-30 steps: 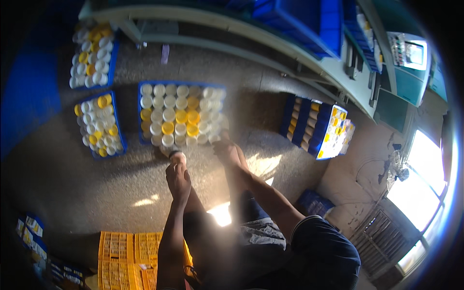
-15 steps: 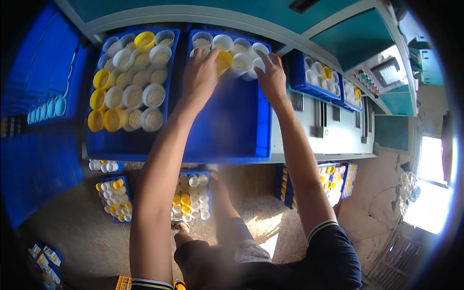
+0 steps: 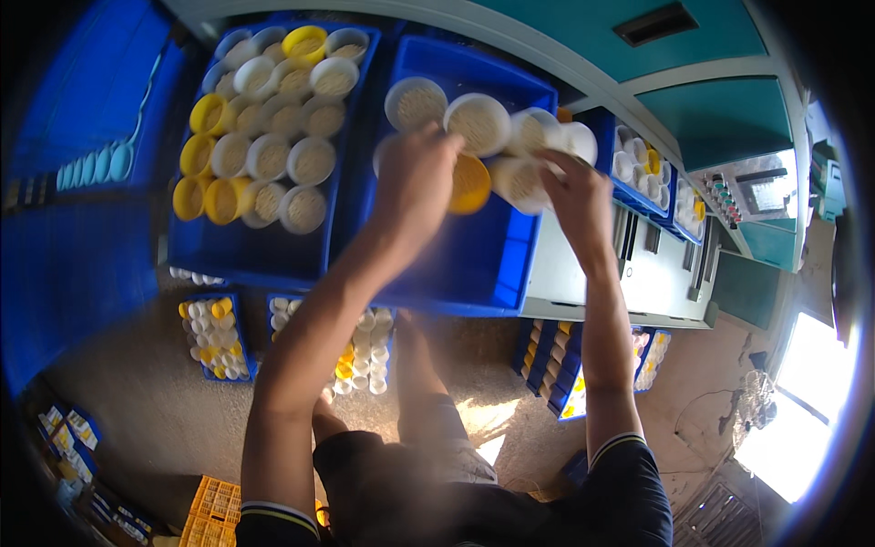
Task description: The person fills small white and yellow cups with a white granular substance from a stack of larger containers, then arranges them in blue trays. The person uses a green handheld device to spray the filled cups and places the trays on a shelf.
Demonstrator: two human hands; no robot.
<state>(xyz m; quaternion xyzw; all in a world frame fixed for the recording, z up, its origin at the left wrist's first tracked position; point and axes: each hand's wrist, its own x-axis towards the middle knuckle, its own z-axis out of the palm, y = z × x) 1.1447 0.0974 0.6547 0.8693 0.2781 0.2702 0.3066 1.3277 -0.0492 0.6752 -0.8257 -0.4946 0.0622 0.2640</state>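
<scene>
A block of round cups with pale grainy contents is squeezed between my two hands, raised above a blue crate (image 3: 488,264). Most of these cups are white (image 3: 478,125); one orange-yellow cup (image 3: 468,185) sits in the row nearest me. My left hand (image 3: 419,182) presses in at the left end, fingers curled against the cups and partly hiding one. At the right end my right hand (image 3: 581,201) grips a white cup (image 3: 521,184), its fingers bent over the side. The rightmost cups reach past the crate's right wall.
Left of this crate stands another blue crate (image 3: 241,260) with rows of white and yellow cups. Smaller crates of cups (image 3: 643,169) sit along the machine at right. More crates (image 3: 219,337) are on the floor, with an orange plastic crate (image 3: 211,510). A control panel (image 3: 752,193) is at far right.
The cups have come up out of the crate's far end and moved right and toward me, held between both hands. The crate's far end now shows bare blue. My view has shifted.
</scene>
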